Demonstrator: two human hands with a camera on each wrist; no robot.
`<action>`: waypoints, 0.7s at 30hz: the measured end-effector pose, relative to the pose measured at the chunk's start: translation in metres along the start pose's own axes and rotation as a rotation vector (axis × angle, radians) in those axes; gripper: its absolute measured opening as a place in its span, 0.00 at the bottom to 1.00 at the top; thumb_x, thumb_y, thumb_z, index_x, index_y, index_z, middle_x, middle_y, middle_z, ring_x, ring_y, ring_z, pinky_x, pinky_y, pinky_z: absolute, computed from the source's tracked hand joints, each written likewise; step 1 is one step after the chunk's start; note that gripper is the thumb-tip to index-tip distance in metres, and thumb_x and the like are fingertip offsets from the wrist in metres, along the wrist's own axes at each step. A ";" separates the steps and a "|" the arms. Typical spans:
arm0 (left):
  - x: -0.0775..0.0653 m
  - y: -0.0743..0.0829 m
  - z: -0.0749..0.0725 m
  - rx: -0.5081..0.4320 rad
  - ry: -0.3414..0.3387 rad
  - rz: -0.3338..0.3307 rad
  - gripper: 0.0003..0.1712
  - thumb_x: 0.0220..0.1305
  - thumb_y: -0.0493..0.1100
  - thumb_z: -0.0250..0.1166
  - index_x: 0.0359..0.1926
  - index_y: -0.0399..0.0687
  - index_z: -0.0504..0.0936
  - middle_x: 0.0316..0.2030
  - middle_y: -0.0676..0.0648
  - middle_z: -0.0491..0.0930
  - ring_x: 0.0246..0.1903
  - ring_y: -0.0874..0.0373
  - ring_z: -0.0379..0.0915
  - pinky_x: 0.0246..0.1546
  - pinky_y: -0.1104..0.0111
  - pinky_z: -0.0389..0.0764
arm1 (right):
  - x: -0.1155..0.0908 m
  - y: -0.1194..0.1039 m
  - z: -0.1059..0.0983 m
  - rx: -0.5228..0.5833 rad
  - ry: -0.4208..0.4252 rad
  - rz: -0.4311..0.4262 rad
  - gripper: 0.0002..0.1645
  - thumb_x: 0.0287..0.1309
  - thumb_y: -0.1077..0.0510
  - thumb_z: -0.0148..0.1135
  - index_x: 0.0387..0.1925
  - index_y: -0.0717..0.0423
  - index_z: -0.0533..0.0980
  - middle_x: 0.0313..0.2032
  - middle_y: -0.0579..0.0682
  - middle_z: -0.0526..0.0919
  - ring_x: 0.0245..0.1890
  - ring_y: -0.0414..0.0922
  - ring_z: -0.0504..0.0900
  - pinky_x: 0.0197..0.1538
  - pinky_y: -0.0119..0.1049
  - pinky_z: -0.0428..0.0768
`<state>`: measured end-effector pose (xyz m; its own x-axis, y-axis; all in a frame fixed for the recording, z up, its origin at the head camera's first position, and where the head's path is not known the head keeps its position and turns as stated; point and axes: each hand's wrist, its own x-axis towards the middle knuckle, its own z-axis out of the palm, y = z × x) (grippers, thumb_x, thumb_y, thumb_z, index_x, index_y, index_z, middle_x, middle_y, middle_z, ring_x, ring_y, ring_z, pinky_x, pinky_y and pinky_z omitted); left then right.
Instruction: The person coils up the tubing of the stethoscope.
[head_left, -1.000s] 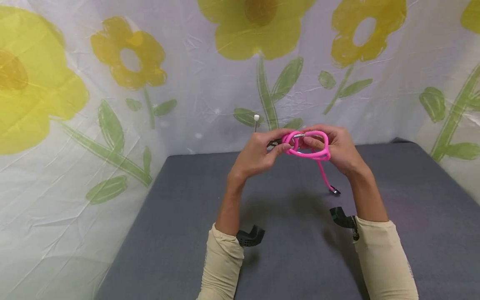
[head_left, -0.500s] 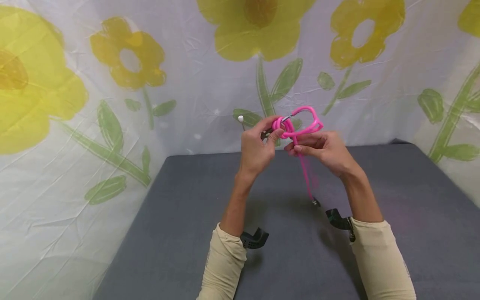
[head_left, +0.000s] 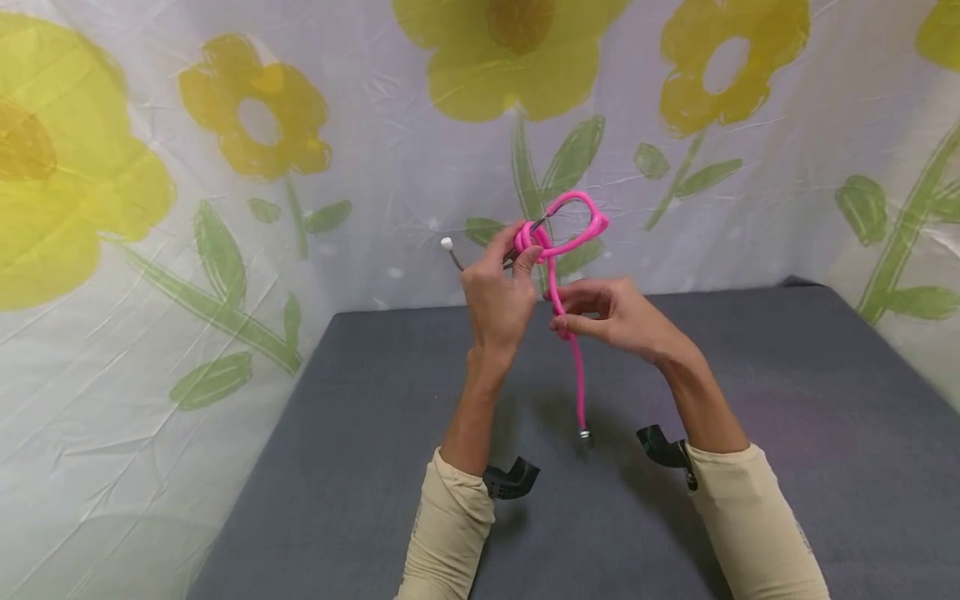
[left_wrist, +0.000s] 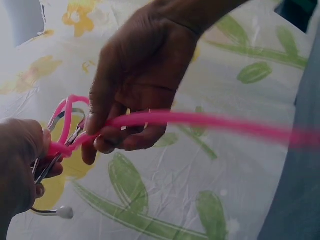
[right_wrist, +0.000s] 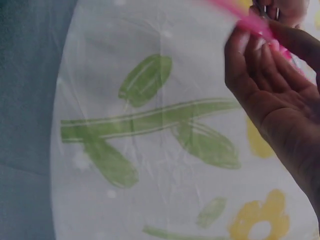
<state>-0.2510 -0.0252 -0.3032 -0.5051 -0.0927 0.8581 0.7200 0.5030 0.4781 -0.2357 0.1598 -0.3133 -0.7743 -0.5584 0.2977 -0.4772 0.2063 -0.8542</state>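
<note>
A stethoscope with pink tubing [head_left: 579, 375] is held up over the table between both hands. My left hand [head_left: 498, 304] grips its metal ear tubes [left_wrist: 45, 172] and the pink coil wound about them. A pink loop [head_left: 600, 225] rises beyond the left fingertips, and a white ear tip [head_left: 447, 243] sticks out on the left. Lower down, my right hand [head_left: 618, 321] pinches the tubing between thumb and fingers. Below it the tube hangs down to the metal chest piece [head_left: 584, 435]. In the right wrist view the right hand's fingers [right_wrist: 242, 75] partly cover the tubing.
The grey table [head_left: 375, 433] lies beneath the hands. Behind it hangs a white sheet [head_left: 390, 175] printed with yellow flowers and green leaves. Dark wrist mounts [head_left: 512, 479] sit at both beige sleeves [head_left: 450, 525].
The left hand has lifted and turned the coil up and leftward, swinging the ear tip left. The right hand has left the loop and slid down the tubing, which now hangs nearly straight.
</note>
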 end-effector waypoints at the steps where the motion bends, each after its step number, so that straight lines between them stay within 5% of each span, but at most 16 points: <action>1: 0.000 0.001 0.000 0.034 -0.002 0.014 0.20 0.69 0.41 0.70 0.56 0.31 0.84 0.45 0.37 0.90 0.42 0.49 0.90 0.46 0.64 0.89 | -0.001 -0.003 0.000 -0.057 -0.003 0.001 0.22 0.68 0.67 0.66 0.62 0.68 0.77 0.38 0.58 0.89 0.36 0.50 0.91 0.44 0.37 0.89; 5: -0.001 0.003 0.002 0.215 -0.053 0.083 0.21 0.69 0.43 0.69 0.57 0.33 0.85 0.40 0.39 0.90 0.37 0.50 0.86 0.41 0.64 0.87 | -0.006 -0.014 0.002 -0.322 0.025 -0.046 0.21 0.68 0.67 0.66 0.61 0.66 0.79 0.37 0.57 0.87 0.33 0.48 0.86 0.38 0.32 0.84; 11: -0.002 0.005 0.004 0.419 -0.182 0.188 0.20 0.67 0.47 0.70 0.54 0.40 0.87 0.36 0.44 0.91 0.35 0.49 0.85 0.40 0.61 0.85 | -0.012 -0.027 0.006 -0.667 0.215 -0.233 0.13 0.66 0.70 0.66 0.50 0.68 0.85 0.39 0.58 0.83 0.32 0.45 0.77 0.35 0.34 0.77; 21: -0.005 0.012 0.005 0.483 -0.462 0.261 0.18 0.65 0.45 0.73 0.55 0.49 0.86 0.37 0.48 0.92 0.39 0.52 0.86 0.45 0.65 0.86 | -0.016 -0.024 0.002 -0.881 0.519 -0.356 0.09 0.56 0.78 0.69 0.39 0.69 0.84 0.37 0.61 0.83 0.41 0.58 0.80 0.45 0.47 0.83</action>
<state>-0.2425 -0.0148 -0.3029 -0.5717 0.4026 0.7149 0.6081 0.7929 0.0398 -0.2114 0.1621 -0.2979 -0.5146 -0.3344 0.7895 -0.6799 0.7202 -0.1381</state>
